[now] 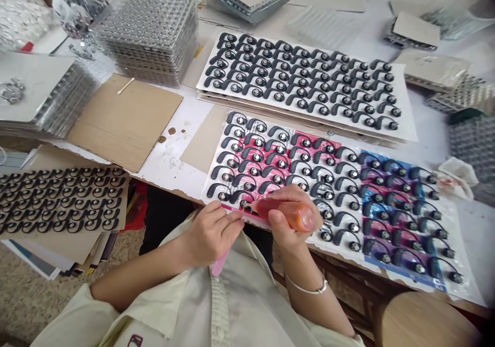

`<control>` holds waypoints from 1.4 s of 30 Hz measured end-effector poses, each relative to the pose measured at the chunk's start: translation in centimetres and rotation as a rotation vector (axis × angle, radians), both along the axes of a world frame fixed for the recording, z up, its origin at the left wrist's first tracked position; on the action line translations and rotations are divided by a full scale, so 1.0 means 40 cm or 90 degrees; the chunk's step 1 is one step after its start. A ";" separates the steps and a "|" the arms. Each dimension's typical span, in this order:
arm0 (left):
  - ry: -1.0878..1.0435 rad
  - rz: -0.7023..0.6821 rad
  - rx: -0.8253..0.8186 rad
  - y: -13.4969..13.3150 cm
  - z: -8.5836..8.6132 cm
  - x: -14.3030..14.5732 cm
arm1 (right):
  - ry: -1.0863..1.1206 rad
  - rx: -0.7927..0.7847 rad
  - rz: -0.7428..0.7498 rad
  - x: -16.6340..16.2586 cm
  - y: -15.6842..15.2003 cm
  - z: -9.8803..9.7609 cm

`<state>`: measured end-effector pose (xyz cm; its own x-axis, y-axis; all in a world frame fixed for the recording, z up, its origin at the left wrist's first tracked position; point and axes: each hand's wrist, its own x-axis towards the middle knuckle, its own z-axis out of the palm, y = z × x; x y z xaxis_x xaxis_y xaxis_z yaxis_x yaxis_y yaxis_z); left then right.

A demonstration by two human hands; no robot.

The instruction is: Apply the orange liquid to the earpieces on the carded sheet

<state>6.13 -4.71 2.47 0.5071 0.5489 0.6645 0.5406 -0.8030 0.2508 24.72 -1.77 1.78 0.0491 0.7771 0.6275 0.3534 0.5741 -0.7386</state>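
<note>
I see the bottle (299,217) in the R hand (288,226), fingers wrapped round it, base toward me, tip down nr the hooks (213,187) at the front-L of the sheet (462,238). L hand (214,231) looks curled round a pink stick (219,265), fingertips by the same spot; can't tell if they pinch anything else.

Risks, IMO: too hard a squeeze = excess contents (if any) on nearby hooks; L fingertips v. close to tip, so they could get smeared or knock a hook crooked. Sheet runs along the desk (170,161) edge, so a snag might drag the lot.

Behind: rear card (408,112), also w/ hooks. Off L: cardboard (127,115) w/ swab (126,86) on it, then tray stack (147,53).
</note>
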 end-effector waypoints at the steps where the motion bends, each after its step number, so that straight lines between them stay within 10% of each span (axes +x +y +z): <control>1: 0.000 0.002 0.000 0.000 -0.001 0.000 | 0.000 -0.002 0.003 -0.001 0.000 0.000; 42: -0.015 0.037 -0.007 -0.006 0.007 0.017 | -0.097 0.161 -0.052 0.001 -0.023 -0.025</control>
